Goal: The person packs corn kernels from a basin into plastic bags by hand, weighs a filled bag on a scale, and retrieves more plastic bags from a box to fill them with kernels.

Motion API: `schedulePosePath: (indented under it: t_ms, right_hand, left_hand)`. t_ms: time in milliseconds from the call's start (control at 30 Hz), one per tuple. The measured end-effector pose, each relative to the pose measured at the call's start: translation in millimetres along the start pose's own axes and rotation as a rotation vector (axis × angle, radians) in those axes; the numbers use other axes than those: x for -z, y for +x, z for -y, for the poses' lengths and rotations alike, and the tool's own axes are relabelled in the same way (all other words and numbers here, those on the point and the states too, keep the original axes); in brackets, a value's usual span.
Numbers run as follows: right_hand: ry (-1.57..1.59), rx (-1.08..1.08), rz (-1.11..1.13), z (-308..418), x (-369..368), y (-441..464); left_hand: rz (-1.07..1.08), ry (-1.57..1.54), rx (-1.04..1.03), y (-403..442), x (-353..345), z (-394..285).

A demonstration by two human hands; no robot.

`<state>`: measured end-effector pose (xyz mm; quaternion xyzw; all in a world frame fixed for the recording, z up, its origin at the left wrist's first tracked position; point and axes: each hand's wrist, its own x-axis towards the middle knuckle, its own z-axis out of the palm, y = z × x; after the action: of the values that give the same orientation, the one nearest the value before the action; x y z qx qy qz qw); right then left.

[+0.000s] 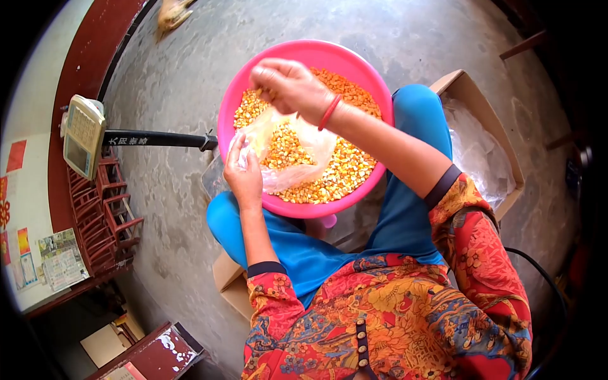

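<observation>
A round pink basin [384, 95] holds loose yellow and orange corn kernels [349, 166]. Inside it lies a clear plastic bag [322, 144], its mouth spread, with kernels in it. My left hand [245, 174] pinches the bag's edge at the basin's left side. Above the bag and the basin's upper part, my right hand [288, 85] is raised with curled fingers around some kernels; a red band circles that wrist.
A scale display [83, 136] on a black pole stands left of the basin. To the right is a cardboard box [506, 136] holding clear plastic bags. Red stools [107, 215] are stacked at the left wall. An animal's paw [172, 16] shows at the top.
</observation>
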<state>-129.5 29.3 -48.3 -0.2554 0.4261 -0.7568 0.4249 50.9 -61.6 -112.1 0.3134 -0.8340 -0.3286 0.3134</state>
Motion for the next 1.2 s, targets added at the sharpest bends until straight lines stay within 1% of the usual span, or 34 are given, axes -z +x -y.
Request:
schedulePosePath:
  t_ms: [67,133,167,200,267,333,367,400,467,533,567,633,667,800,867,900,933,1000,1100,1133,1200]
  right_hand:
    - [-0.158,0.153,0.134,-26.3,-8.8,1.1]
    - [-0.912,0.243,0.306,-25.0,-2.1,-15.9]
    - [-1.148,0.268,0.333,-28.3,-2.2,-19.1]
    - [-1.159,0.407,0.382,-36.0,-0.3,-20.4]
    - [-1.009,0.48,0.41,-39.7,2.5,-15.0]
    - [-0.722,0.395,0.348,-36.7,6.7,-4.7]
    - [-0.697,0.428,0.256,-31.6,11.8,2.3]
    - [-0.617,0.333,0.166,-25.6,19.0,6.4]
    - [-0.767,0.304,-0.02,-26.0,44.9,18.4]
    - [-1.242,0.145,-0.09,-35.5,75.9,27.5]
    - [-1.244,0.145,-0.093,-47.8,85.1,25.2]
    - [-1.579,-0.004,-0.063,-70.4,97.2,21.1]
    - [-1.606,-0.107,-0.002,-75.0,95.3,14.9]
    - [-1.547,-0.082,0.067,-102.4,95.2,4.2]
    - [-1.541,-0.197,0.2,-105.0,89.7,-3.9]
    - [-1.489,-0.142,0.161,-104.7,89.9,-12.1]
    - [-1.49,-0.142,0.16,-97.5,86.5,-15.3]
    - [-1.404,-0.178,0.162,-84.6,82.5,-18.5]
    - [-1.417,-0.24,0.217,-79.4,85.3,-0.7]
    - [-1.161,-0.125,0.068,-80.3,86.3,2.3]
    - [-0.389,-0.572,-0.147,-74.5,97.0,11.6]
  left_hand:
    - [0.0,-0.026,0.053,0.7,-1.2,2.0]
    - [-0.002,-0.032,0.067,1.1,-2.2,3.7]
    - [-0.008,-0.036,0.082,1.4,-2.2,3.9]
    - [-0.008,-0.036,0.081,1.3,-1.9,3.5]
    - [-0.009,-0.007,0.034,0.6,0.6,-3.6]
    - [-0.009,0.001,0.035,0.3,2.4,-5.6]
    - [-0.007,0.01,0.03,0.5,3.0,-5.8]
    - [-0.009,0.01,0.03,0.9,3.0,-3.4]
    - [-0.014,0.02,-0.045,1.5,2.1,3.0]
    - [-0.013,0.013,-0.032,1.3,1.7,3.9]
    - [-0.013,0.007,-0.019,1.1,1.3,4.0]
    - [-0.013,0.002,-0.026,0.4,1.7,5.1]
    - [-0.014,0.0,-0.033,1.5,2.1,5.1]
    - [-0.039,-0.033,-0.02,0.0,3.8,4.2]
    - [-0.05,-0.01,-0.027,0.6,4.0,3.7]
    - [-0.05,-0.011,-0.027,1.0,4.1,3.6]
    - [-0.047,-0.001,-0.033,1.1,4.3,3.5]
    - [-0.043,0.008,-0.041,1.2,4.1,2.8]
    - [-0.043,0.013,-0.049,0.7,4.4,2.8]
    - [-0.043,0.011,-0.035,0.8,4.2,3.7]
    - [-0.044,0.01,-0.02,0.6,4.4,3.7]
